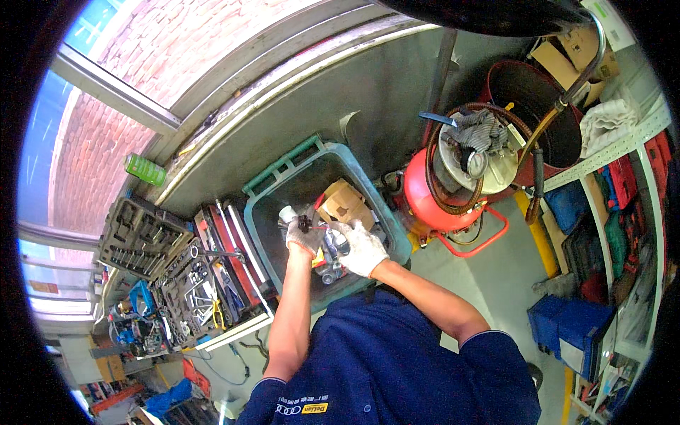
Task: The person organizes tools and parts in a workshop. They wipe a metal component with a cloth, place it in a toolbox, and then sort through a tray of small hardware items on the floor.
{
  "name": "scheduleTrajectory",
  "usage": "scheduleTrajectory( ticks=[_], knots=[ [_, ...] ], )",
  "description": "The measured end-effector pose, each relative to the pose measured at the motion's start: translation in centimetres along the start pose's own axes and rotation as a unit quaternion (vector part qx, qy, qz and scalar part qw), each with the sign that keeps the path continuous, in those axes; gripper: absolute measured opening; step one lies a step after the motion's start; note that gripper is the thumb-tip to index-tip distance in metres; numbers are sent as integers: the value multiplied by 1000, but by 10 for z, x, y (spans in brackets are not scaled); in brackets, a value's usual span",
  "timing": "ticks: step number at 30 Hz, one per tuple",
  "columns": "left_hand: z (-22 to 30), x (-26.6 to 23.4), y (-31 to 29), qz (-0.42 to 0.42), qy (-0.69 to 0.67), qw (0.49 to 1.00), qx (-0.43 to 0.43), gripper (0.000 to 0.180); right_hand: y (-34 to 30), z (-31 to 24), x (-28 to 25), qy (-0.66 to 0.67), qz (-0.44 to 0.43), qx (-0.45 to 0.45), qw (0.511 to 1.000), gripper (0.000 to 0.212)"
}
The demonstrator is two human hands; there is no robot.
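Observation:
Both my hands wear whitish work gloves and are held over an open teal waste bin (256, 225). My left hand (304, 242) is closed around a small black part (304, 224) whose exact kind I cannot make out. Close beside it on the right, my right hand (363, 249) is curled around a greyish object mostly hidden by the fingers. A thin red line shows between the two hands, level with the black part. Inside the bin lie an open cardboard box (346, 204), a white cup (287, 214) and mixed rubbish below my hands.
Left of the bin, a tool cart holds open socket cases (145, 237) and pliers (214, 304). A red tank (423, 185) with hoses, a gauge and grey gloves on top stands to the right. A green can (145, 170) sits on the window ledge. Shelves (591, 212) line the far right.

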State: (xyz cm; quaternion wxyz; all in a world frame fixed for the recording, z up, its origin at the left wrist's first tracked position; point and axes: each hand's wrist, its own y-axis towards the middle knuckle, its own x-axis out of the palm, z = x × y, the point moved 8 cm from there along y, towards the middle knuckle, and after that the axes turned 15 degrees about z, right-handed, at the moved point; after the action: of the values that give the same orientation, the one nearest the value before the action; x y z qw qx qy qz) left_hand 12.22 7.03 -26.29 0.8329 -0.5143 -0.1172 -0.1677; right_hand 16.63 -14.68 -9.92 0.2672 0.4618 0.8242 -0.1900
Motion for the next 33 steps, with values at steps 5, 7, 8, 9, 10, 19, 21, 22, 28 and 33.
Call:
scheduleTrajectory(
  ticks=[5, 7, 8, 9, 10, 19, 21, 22, 28, 33],
  knots=[
    [0, -3, 2, 9, -14, 1000, -6, 42, 1, 3, 3, -6, 26, -25, 999, 74],
    [-3, 8, -8, 12, -28, 999, -18, 42, 1, 3, -1, -4, 25, -22, 999, 73],
    [-4, 11, -14, 15, -28, 999, -22, 43, 0, 6, 0, -1, 34, -12, 999, 72],
    [-4, 20, -24, 15, -16, 1000, -12, 43, 2, 10, -2, 0, 44, -4, 999, 71],
    [-5, 25, -32, 17, -2, 1000, -3, 43, 0, 7, -1, -10, 30, -17, 999, 71],
    [0, 11, -9, 11, -66, 998, -3, 51, -5, 3, 13, -4, 40, -52, 998, 68],
    [2, 9, -11, 0, -51, 999, 1, 51, -5, -2, 13, -5, 15, -62, 998, 68],
    [3, 7, -10, 5, -62, 998, 5, 52, -7, -5, 13, -6, 2, -67, 998, 69],
    [2, 18, -20, 22, -83, 996, 32, 55, -8, -12, 12, 4, -2, -87, 996, 69],
    [4, 13, -14, 13, -70, 997, 36, 52, -8, -6, 14, -6, 4, -66, 998, 68]
  ],
)
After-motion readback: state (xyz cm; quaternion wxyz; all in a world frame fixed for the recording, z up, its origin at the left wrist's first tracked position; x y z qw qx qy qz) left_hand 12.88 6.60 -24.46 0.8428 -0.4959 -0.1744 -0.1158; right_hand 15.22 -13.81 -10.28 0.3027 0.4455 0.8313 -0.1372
